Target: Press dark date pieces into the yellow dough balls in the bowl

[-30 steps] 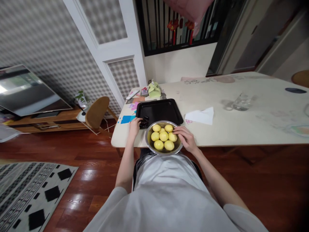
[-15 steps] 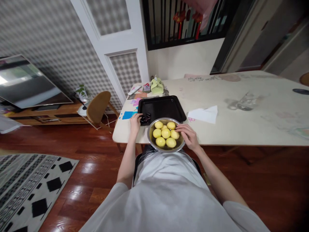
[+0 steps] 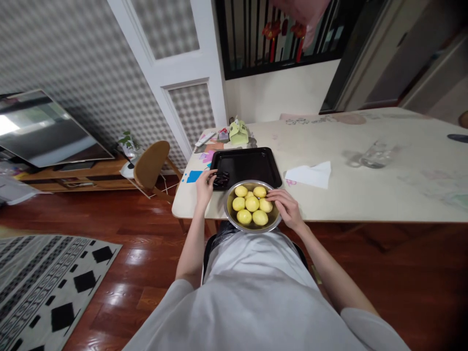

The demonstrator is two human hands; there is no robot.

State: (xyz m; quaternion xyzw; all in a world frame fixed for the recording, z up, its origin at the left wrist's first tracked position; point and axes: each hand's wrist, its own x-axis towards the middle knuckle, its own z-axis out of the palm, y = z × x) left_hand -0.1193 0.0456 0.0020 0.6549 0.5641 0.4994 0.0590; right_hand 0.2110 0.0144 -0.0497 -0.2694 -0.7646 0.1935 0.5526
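A steel bowl (image 3: 229,217) filled with several yellow lemons (image 3: 252,204) stands at the table's near edge, close against my body. My right hand (image 3: 287,205) reaches over the bowl's right rim, fingers stretched out and touching a lemon at that side. Behind the bowl lies a black rectangular tray (image 3: 248,163). At its near left corner are dark, glossy pieces (image 3: 221,179), too dark to name. My left hand (image 3: 205,186) is bent at that corner, thumb and fingers pinched by these pieces; what they grip is hard to make out.
The pale table (image 3: 351,200) bears a white paper sheet (image 3: 309,174), a clear glass (image 3: 376,155), a green tissue box (image 3: 239,132) and a white remote (image 3: 205,139). A wooden chair (image 3: 151,165) stands left, near a television (image 3: 54,129). A patterned rug (image 3: 54,287) covers some floor.
The view has shifted very slightly. My left hand stays at the tray's corner with only a small change in its fingers, and my right hand keeps its place at the bowl.
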